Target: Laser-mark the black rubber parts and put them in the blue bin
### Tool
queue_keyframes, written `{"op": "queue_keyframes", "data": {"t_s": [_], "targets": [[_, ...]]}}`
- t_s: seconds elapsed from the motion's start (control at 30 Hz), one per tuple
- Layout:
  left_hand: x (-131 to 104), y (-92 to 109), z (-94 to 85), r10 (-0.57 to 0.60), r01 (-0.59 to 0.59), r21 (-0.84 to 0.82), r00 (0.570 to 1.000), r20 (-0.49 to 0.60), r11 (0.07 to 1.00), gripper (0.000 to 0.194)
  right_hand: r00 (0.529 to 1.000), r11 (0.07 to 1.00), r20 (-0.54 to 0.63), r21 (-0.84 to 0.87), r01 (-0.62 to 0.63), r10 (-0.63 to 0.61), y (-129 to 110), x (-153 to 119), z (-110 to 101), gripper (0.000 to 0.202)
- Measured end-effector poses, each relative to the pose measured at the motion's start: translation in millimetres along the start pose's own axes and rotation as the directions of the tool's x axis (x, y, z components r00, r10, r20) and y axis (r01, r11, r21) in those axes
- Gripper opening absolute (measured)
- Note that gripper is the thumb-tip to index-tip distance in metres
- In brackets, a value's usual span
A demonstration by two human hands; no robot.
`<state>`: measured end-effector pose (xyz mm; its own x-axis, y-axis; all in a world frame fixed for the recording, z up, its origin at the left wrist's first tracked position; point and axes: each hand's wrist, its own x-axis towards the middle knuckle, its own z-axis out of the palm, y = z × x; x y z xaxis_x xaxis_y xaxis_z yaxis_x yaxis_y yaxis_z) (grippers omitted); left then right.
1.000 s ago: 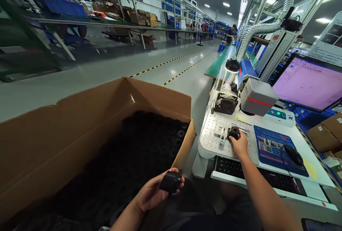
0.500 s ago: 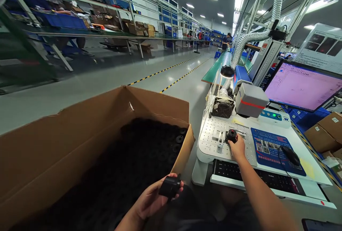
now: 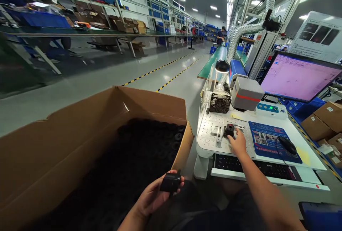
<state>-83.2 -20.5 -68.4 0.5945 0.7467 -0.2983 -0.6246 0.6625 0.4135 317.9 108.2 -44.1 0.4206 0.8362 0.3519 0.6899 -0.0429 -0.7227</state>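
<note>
My left hand (image 3: 157, 195) is closed around a black cylindrical plastic part (image 3: 171, 182) with a flange at one end, held near the right wall of a cardboard box. A second black round part (image 3: 229, 130) sits upright at the metal fixture (image 3: 219, 133) on the perforated plate, a small red spot on its top. Just right of it is my right hand (image 3: 238, 143), thumb and index finger apart, the fingertips close beside the part. Whether they still touch it is hard to see. Above and behind stands a grey machine head (image 3: 248, 94) with a red stripe.
The large cardboard box (image 3: 149, 101) on my left holds many black round parts (image 3: 144, 149). Right of the plate lie a blue mat (image 3: 272, 142) and a mouse (image 3: 287, 145), with a keyboard (image 3: 267, 168) below. A fan (image 3: 220, 103) and monitor (image 3: 300, 76) stand behind.
My right hand's fingers have loosened from around the black part and shifted slightly right; the part stays at the fixture. My left hand keeps its part. The camera view has turned slightly.
</note>
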Motion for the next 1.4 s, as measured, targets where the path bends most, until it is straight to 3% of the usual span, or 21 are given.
{"op": "queue_keyframes", "data": {"t_s": [0.13, 0.27, 0.37, 0.67, 1.0, 1.17, 1.4], "targets": [[1.5, -1.4, -6.6, 0.002, -0.002, -0.011, 1.0, 0.019, 1.0, 0.029, 0.985, 0.985, -0.012, -0.013, 0.17, -0.17, 9.2, -52.6, -34.3, 0.05], [4.4, -2.2, -11.1, 0.008, -0.008, 0.016, 1.0, 0.026, 1.0, 0.033, 0.987, 0.989, 0.072, -0.032, 0.145, -0.143, 28.8, -113.5, -55.5, 0.041], [6.6, -2.0, -10.5, 0.01, -0.013, 0.073, 0.999, 0.035, 0.997, 0.03, 0.982, 0.988, 0.128, -0.056, 0.145, -0.137, 42.7, -138.3, -57.3, 0.039], [6.0, 1.6, 6.1, 0.022, -0.036, 0.161, 0.996, 0.086, 0.986, 0.029, 0.981, 0.987, 0.163, -0.1, 0.122, -0.105, 55.4, -141.3, -53.1, 0.042], [7.3, -0.4, -6.1, 0.022, -0.027, 0.103, 0.999, 0.047, 0.994, 0.031, 0.99, 0.993, 0.093, -0.043, 0.106, -0.102, 41.2, -127.8, -67.5, 0.038], [7.7, 0.1, -8.2, 0.017, -0.018, 0.02, 0.998, 0.068, 1.0, 0.037, 0.988, 0.992, 0.105, -0.041, 0.122, -0.117, 42.9, -136.9, -64.0, 0.038], [7.4, 1.6, -6.3, -0.04, 0.041, -0.049, 0.999, 0.012, 0.998, 0.034, 0.981, 0.988, 0.13, -0.041, 0.147, -0.141, 53.4, -149.2, -58.4, 0.039]]}}
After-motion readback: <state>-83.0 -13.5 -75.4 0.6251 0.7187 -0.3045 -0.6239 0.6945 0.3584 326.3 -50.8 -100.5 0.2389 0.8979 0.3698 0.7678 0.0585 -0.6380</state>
